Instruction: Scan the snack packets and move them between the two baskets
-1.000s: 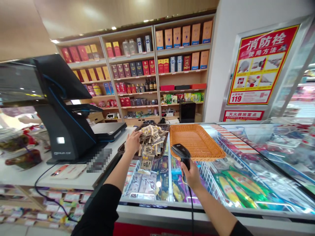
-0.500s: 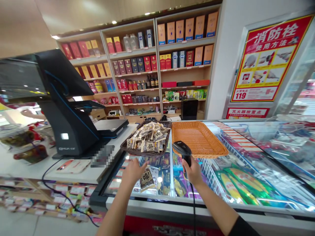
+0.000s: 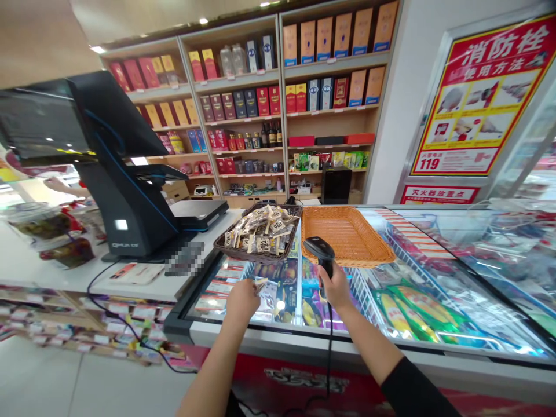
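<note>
My right hand (image 3: 335, 285) is wrapped round the handle of a black barcode scanner (image 3: 319, 249), whose head points over the near edge of the orange wicker basket (image 3: 347, 234). My left hand (image 3: 243, 300) is closed above the freezer's glass top. Pinched in its fingers is a small snack packet (image 3: 261, 283), seen nearly edge-on and mostly hidden by the hand. Beyond that hand, a dark brown wicker basket (image 3: 221, 240) holds a heap of similar snack packets (image 3: 264, 229). Nothing lies in the orange basket.
The baskets stand on a glass-topped chest freezer (image 3: 217, 331) with bagged frozen goods inside. On the left counter are a point-of-sale terminal (image 3: 130, 220), a scale plate (image 3: 200, 211) and jars (image 3: 65, 249). The scanner's cable (image 3: 330, 347) hangs down the freezer front. Shelves of boxes line the back.
My left hand has closed on the snack packet that lay on the glass and lifted it. My right hand still holds the scanner. The view has shifted slightly.
</note>
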Available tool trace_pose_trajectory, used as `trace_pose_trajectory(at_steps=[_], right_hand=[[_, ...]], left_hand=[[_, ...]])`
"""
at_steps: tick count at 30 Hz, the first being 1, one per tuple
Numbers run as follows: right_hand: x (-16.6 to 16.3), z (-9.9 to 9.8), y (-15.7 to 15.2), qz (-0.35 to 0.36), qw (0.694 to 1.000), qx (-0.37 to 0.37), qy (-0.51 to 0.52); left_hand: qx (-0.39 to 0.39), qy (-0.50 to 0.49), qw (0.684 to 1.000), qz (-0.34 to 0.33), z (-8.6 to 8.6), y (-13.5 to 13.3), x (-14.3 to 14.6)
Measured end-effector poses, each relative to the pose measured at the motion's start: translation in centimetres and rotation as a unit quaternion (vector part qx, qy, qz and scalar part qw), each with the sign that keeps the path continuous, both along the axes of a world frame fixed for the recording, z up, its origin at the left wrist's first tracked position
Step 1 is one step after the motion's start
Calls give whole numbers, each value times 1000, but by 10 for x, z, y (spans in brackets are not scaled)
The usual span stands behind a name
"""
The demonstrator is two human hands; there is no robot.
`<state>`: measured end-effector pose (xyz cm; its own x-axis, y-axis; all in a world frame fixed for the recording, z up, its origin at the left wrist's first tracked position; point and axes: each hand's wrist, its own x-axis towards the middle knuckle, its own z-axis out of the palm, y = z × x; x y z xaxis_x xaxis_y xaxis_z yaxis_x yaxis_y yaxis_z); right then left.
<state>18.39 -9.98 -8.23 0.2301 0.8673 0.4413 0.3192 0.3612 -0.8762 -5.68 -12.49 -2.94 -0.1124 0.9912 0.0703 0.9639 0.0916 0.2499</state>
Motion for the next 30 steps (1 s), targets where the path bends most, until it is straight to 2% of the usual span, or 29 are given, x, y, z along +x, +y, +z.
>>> trace_pose_trajectory(at_steps=[2, 3, 6, 10, 14, 17, 20, 25, 30], right_hand=[[-1, 0, 0, 4, 1000, 9, -3], [-1, 0, 0, 6, 1000, 15, -3], [0, -1, 0, 16, 999, 30, 1], [6, -1, 2, 5, 999, 39, -17], [12, -1, 4, -20, 997, 38, -56], [12, 0, 5, -34, 996, 26, -76], [9, 2, 4, -51, 992, 18, -113], [6, 5, 3, -58, 986, -1, -153], [7, 5, 4, -56, 987, -14, -147]], left_hand=[[44, -117, 990, -60, 11, 9, -1], [73, -197, 974, -89, 17, 17, 2], [145, -416, 886, -143, 34, 50, 21], [172, -519, 822, -160, 45, 107, 60], [138, -617, 759, -156, 31, 151, 88], [111, -643, 745, -136, 14, 165, 92], [90, -656, 736, -140, 4, 167, 89], [98, -650, 740, -144, 4, 165, 89], [106, -638, 747, -153, 3, 166, 91]])
